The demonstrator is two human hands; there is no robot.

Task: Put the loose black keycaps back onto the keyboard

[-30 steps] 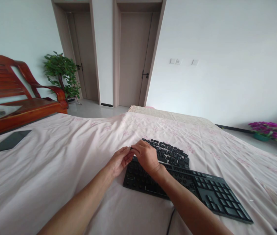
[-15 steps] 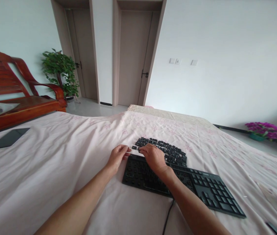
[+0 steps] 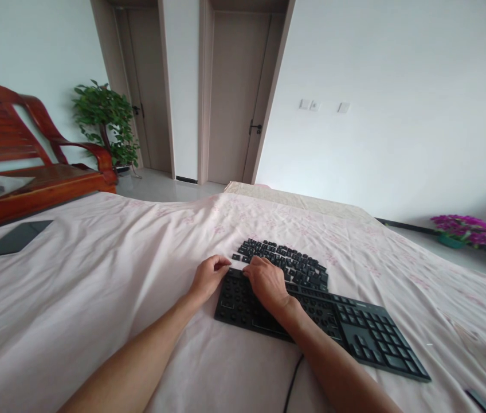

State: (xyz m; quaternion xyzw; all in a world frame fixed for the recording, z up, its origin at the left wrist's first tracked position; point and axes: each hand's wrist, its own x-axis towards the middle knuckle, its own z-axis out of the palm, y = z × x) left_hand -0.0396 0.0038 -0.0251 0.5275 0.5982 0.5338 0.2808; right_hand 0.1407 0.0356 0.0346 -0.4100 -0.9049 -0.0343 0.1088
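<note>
A black keyboard (image 3: 234, 318) lies on the pink bed sheet with the keycaps off much of its left part. Its right part still carries keys. Behind it, many loose black keycaps (image 3: 297, 267) are laid out in rows. My left hand (image 3: 208, 280) is at the keyboard's far left corner, thumb and forefinger drawn together; what they hold, if anything, is too small to see. Over the keyboard's far edge, my right hand (image 3: 266, 282) has its fingers bunched downward near the leftmost keycaps. Its fingertips hide whatever is between them.
A dark flat tablet-like object (image 3: 15, 238) rests on the sheet at left. The keyboard's cable (image 3: 293, 381) runs toward me. Beyond the bed are a wooden bench (image 3: 40, 169), a green plant (image 3: 105, 117), doors, and purple flowers (image 3: 469, 228) at right.
My right fingertips have drawn slightly toward the keyboard's far edge, uncovering a keycap by them. My left fingers are closer together at the corner. The view has shifted slightly.
</note>
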